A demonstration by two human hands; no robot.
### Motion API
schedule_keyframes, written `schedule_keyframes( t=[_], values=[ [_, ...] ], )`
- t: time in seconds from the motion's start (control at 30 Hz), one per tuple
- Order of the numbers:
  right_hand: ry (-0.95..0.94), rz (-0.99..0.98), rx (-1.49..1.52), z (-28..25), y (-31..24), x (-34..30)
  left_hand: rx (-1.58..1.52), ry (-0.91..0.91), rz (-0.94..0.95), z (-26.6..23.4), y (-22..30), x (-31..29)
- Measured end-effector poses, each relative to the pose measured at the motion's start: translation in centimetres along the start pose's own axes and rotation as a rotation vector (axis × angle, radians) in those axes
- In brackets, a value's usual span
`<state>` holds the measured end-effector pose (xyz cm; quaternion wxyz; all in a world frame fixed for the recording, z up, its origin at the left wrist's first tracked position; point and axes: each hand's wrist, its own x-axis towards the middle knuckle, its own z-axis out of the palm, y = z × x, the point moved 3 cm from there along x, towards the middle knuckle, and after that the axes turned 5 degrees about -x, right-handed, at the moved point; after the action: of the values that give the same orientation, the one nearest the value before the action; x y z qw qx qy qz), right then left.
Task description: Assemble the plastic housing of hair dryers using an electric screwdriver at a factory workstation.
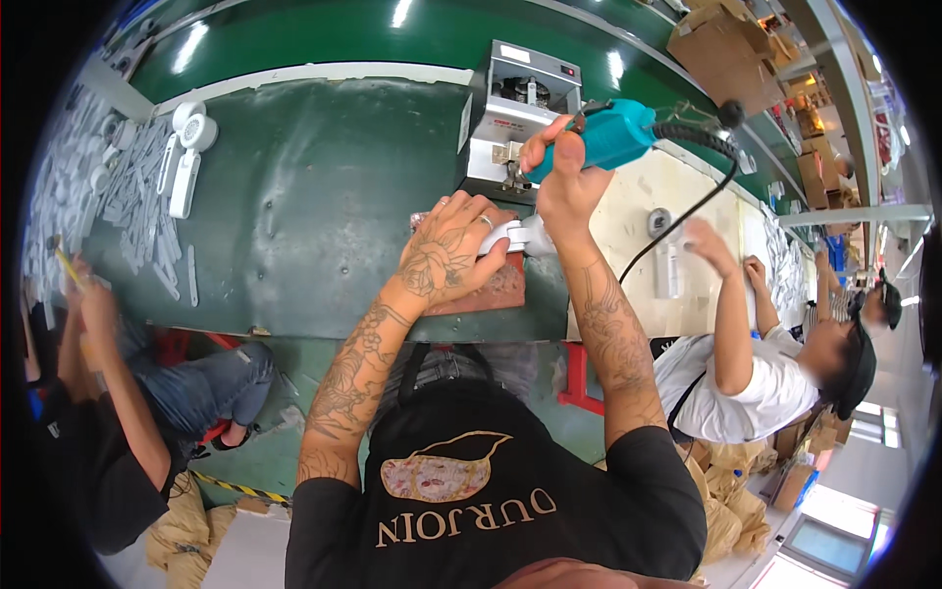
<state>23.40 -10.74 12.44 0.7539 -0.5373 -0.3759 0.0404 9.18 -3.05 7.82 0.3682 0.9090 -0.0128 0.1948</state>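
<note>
My right hand (572, 187) is wrapped round a teal electric screwdriver (613, 134), which points left toward the front of a silver screw feeder (483, 165). A black cable, coiled near the tool, runs from its right end. My left hand (446, 247) grips a white plastic part (525, 236) over a reddish-brown block (502, 294). The thumb and fingers close on the left side of the part; its right end lies beside my right wrist. My palm hides much of what lies under it.
White round-headed handheld devices (182, 177) lie on the green tabletop (304, 196) at left, beside a heap of grey-white strips (137, 196). A similar device (667, 260) lies right, near a co-worker in a white shirt (746, 383). Another person (108, 393) sits at left.
</note>
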Motion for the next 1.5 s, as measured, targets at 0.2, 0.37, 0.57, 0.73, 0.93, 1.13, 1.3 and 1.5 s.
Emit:
schedule_keyframes(
  t=[0.2, 0.37, 0.57, 0.73, 0.93, 1.13, 1.3, 1.5],
  values=[
    [0.049, 0.157, 0.056, -0.3, -2.2, -1.7, -0.022, -0.035, -0.063, -0.1, -0.4, 0.1],
    [0.004, 0.187, 0.075, -1.8, -4.4, -4.1, -0.039, -0.005, -0.017, -0.2, -0.2, 0.4],
    [0.01, 0.237, -0.07, -1.9, -4.0, -5.3, -0.045, -0.038, -0.033, 0.1, 0.0, 0.1],
    [0.019, 0.243, -0.031, -1.9, -2.8, -6.1, -0.02, -0.036, -0.009, 0.2, -0.1, 0.2],
    [-0.026, 0.207, 0.027, -1.7, -1.4, -6.1, 0.031, -0.036, 0.018, -0.7, 0.3, 0.7],
    [0.043, 0.176, 0.074, -2.8, -0.1, -7.1, -0.016, 0.02, 0.102, 0.3, -0.3, 0.6],
    [0.066, 0.285, 0.041, -2.6, -3.6, -7.6, -0.01, 0.023, 0.204, -0.3, 1.2, -0.8],
    [0.151, 0.184, 0.174, -3.9, -9.4, -11.2, 0.009, 0.263, 0.072, -3.7, 0.4, -6.4]
  ],
)
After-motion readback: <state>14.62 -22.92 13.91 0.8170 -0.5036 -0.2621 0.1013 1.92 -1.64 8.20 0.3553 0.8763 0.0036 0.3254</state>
